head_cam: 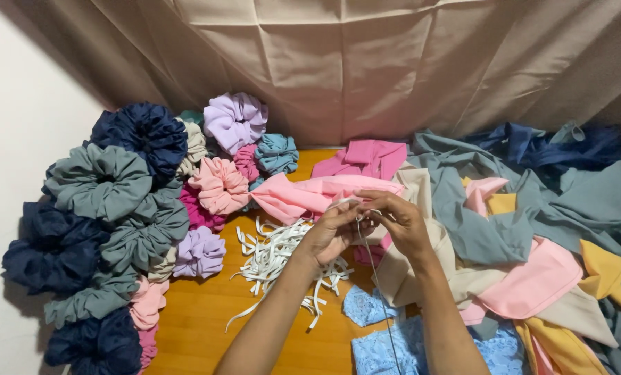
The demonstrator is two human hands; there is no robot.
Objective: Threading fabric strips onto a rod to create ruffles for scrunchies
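Both hands meet just right of the white elastic strips [283, 260] piled on the wooden table [199, 326]: left hand [333, 232] fingers pressed together, pinching a pink fabric piece [303, 194] w/ a thin thread [376, 278] hanging down from it; right hand [397, 219] also pinching at the same spot, fingertips touching the left's. Left of the strips, a heap of scrunchies [116, 215] (navy, grey-green, pink, lilac); right of them, loose cloth pieces [533, 243] in teal, pink, beige, yellow; blue lace [373, 347] below-right.

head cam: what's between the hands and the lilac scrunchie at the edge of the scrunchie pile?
In the head view, a loose heap of white elastic strips on bare wooden table lies between the left hand and the lilac scrunchie.
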